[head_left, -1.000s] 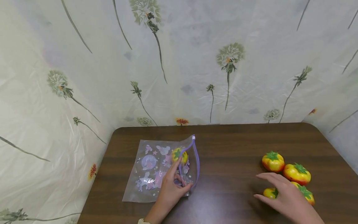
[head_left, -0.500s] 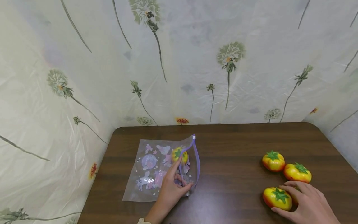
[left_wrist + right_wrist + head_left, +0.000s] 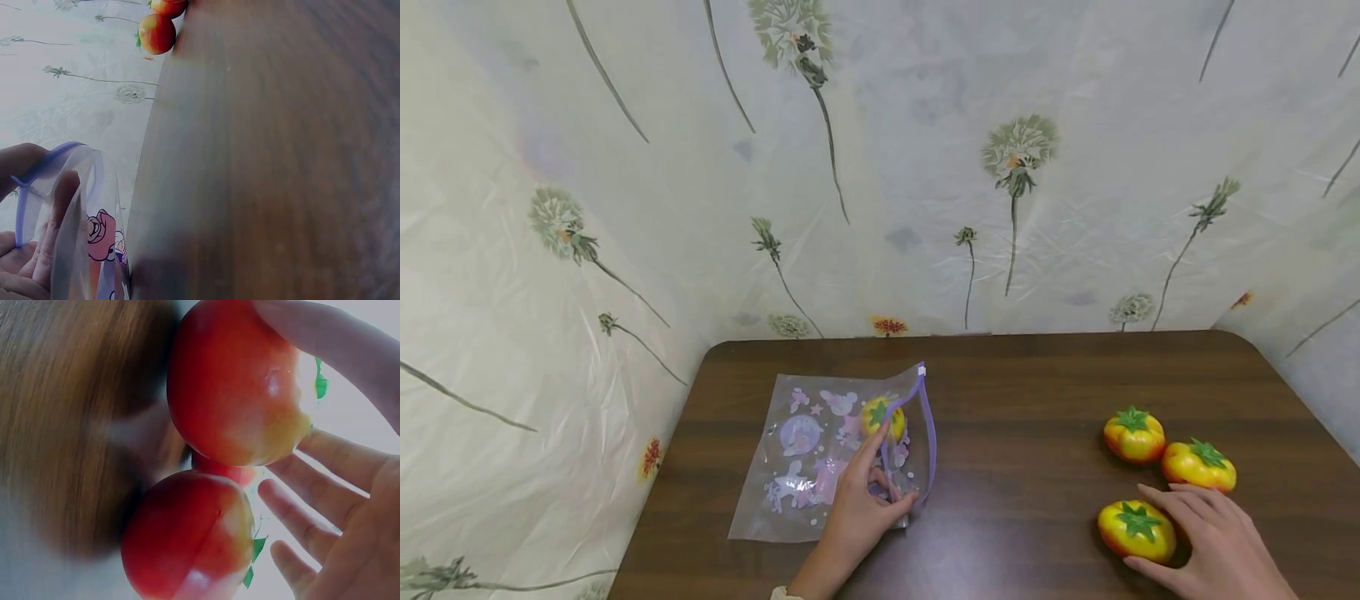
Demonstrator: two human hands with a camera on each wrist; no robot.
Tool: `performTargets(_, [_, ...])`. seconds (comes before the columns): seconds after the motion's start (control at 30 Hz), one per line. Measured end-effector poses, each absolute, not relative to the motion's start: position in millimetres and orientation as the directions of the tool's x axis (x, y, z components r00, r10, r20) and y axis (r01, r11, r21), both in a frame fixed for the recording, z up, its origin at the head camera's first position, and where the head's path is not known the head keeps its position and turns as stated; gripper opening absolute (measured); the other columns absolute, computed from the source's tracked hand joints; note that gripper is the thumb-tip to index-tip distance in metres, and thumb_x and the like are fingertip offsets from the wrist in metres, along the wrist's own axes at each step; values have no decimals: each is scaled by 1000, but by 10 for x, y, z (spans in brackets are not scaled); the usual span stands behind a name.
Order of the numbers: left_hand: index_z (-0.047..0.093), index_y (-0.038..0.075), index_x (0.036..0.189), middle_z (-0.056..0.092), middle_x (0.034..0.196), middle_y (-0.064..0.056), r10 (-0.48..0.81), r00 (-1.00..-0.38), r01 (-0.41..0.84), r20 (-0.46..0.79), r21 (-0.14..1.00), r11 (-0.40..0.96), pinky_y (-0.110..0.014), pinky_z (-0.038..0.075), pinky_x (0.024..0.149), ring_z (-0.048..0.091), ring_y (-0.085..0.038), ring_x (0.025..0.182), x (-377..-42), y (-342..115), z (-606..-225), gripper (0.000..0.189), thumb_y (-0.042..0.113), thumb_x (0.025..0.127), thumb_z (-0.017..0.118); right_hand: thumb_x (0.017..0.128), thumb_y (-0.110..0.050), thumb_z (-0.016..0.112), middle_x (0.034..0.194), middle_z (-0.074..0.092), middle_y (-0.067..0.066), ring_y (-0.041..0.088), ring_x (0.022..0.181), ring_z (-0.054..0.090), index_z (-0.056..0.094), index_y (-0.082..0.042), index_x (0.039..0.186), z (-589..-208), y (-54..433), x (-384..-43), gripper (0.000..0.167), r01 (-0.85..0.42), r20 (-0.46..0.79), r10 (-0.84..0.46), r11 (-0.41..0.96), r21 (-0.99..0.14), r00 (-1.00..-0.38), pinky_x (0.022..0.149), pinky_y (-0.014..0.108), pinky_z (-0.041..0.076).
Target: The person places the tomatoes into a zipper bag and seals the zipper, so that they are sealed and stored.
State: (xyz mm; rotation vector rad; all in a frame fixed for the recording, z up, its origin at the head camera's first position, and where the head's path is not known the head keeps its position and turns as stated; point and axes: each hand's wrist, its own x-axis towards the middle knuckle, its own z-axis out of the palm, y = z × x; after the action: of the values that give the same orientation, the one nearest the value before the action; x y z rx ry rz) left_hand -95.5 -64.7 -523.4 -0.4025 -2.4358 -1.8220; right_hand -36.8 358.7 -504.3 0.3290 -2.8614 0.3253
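Observation:
My left hand (image 3: 861,492) holds the purple-edged mouth of a clear zip bag (image 3: 752,508), fingers spread along the edge. Pink and purple cartoon prints cover the bag. In the left wrist view, a finger (image 3: 61,200) shows within the gaping mouth of the bag (image 3: 103,234). One yellow-red tomato (image 3: 874,414) with a green star-shaped top lies within it. At the right, my right hand (image 3: 1217,537) grips a similar tomato (image 3: 1135,533), thumb in front and fingers behind. The right wrist view shows this tomato (image 3: 234,387) between thumb and fingers.
Two more tomatoes, one (image 3: 1133,435) and another (image 3: 1198,467), sit just behind my right hand. The brown wooden table (image 3: 1000,400) backs onto a wall (image 3: 910,167) covered in dandelion print. A white slider (image 3: 922,370) sits at the bag mouth's far end.
My right hand has come down around the front tomato, which then shifts slightly left. A tomato seen beside that hand earlier is now hidden. The left hand and bag stay put.

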Motion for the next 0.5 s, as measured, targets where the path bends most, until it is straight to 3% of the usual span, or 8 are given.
performTargets(0.1, [37,29,159,64,111,-15,168,-962,254,215,933,256,-23,61,55,65,-9,67,-956,-648,-5237,105,-1,73,90,55,-54,97,115,72,16,39,107,61,72,-7,116,-4999,3571,-391,81,-224,177,-185,946,-234,-967,89,57,48])
performTargets(0.23, [38,28,159,63,116,-15,169,-962,254,215,932,258,-22,61,54,66,-11,68,-960,-649,-5245,105,-1,74,90,62,-52,95,122,68,14,40,113,60,69,-9,120,-4957,3537,-409,77,-168,40,-163,943,-289,-986,89,62,53])
performTargets(0.37, [38,27,159,63,116,-16,167,-961,260,222,928,266,-21,60,54,66,-9,67,-964,-651,-5258,105,-3,73,90,58,-44,99,116,66,4,25,101,62,71,-11,119,-5001,3497,-413,75,-259,149,-225,927,-272,-963,80,44,58])
performTargets(0.5, [37,25,160,63,117,-17,167,-960,265,226,925,271,-20,60,53,65,-7,66,-965,-654,-5266,105,-4,73,89,56,-37,100,114,62,1,14,89,59,71,-10,122,-5054,3464,-424,78,-326,226,-271,910,-257,-936,66,28,54])
